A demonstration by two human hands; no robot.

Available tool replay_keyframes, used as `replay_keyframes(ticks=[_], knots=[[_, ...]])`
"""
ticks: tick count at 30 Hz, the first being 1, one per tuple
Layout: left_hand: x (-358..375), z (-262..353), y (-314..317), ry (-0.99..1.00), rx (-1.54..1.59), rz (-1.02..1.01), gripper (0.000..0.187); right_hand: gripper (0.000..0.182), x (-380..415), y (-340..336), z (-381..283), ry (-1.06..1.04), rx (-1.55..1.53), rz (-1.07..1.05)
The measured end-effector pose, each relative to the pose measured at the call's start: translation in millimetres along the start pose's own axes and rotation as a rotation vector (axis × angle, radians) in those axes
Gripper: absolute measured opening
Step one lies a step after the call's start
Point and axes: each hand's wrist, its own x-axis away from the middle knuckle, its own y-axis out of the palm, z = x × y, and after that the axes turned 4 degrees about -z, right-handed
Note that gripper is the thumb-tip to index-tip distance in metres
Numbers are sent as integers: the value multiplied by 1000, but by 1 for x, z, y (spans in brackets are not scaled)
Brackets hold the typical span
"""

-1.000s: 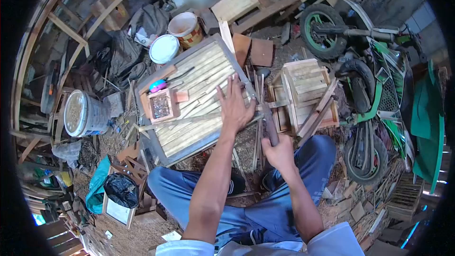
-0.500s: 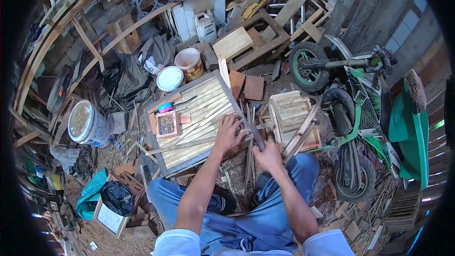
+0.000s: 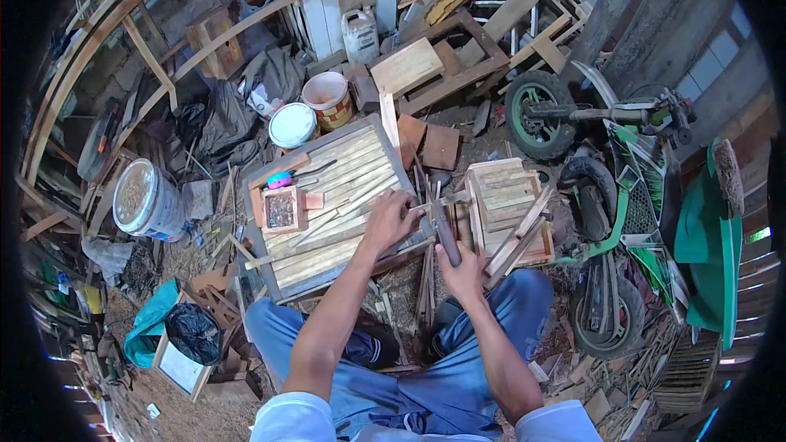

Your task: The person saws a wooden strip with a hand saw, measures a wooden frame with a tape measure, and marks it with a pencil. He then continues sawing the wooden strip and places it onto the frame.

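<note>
A wooden-slatted panel (image 3: 360, 155) in a dark frame lies before me, tilted in view. My left hand (image 3: 388, 221) is closed on a thin wooden strip (image 3: 327, 239) that runs across the panel and past its right edge. In my right hand (image 3: 463, 277) is a long dark tool (image 3: 447, 237), its narrow far end crossing the strip just beyond the panel's edge; I cannot tell its exact kind. A small wooden box (image 3: 282, 209) of tiny pieces sits on the panel, near a pink and blue tape measure (image 3: 279, 180).
Right of the panel stands a slatted wooden crate (image 3: 499, 165) with loose strips leaning on it. Farther right is a green motorbike (image 3: 618, 196). Buckets (image 3: 292, 125) stand behind the panel, another bucket (image 3: 147, 200) at left. Wood scraps cover the floor.
The wooden strip now reaches farther past the panel's right edge. My left hand has shifted slightly left, and the tool has moved a little right. The view has tilted slightly.
</note>
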Motion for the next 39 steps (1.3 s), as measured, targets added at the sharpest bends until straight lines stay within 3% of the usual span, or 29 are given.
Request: replay_keyframes(ticks=[3,6,9,12,15,16,19,20,23,32,35,39], knots=[[1,7,-7,-92,59,-107,26,34,3,3,0,61,-85,-24],[3,6,-8,-76,122,-141,26,33,6,1,-3,-26,-55,11],[10,3,-1,33,1,-36,20,33,8,1,-1,-75,-3,13],[3,3,2,-4,-14,53,16,33,-1,1,2,64,31,-16],[-17,-3,14,-88,-296,183,22,34,-7,4,0,32,38,0],[-23,-2,15,-235,-330,87,29,34,-6,4,3,48,33,-25],[-33,-8,32,-173,-475,262,30,33,-7,4,11,46,21,-52],[-33,-10,37,-260,-473,149,33,33,-5,6,10,22,16,-38],[-31,-6,38,-270,-492,169,33,31,-6,6,2,-4,41,-40],[-39,-9,36,-443,-353,105,41,33,-17,-18,-53,218,64,-157],[-39,-12,40,-457,-384,93,43,37,-12,-12,-42,153,125,-108],[-40,-15,39,-472,-335,102,45,36,-6,1,-18,224,-25,-78]])
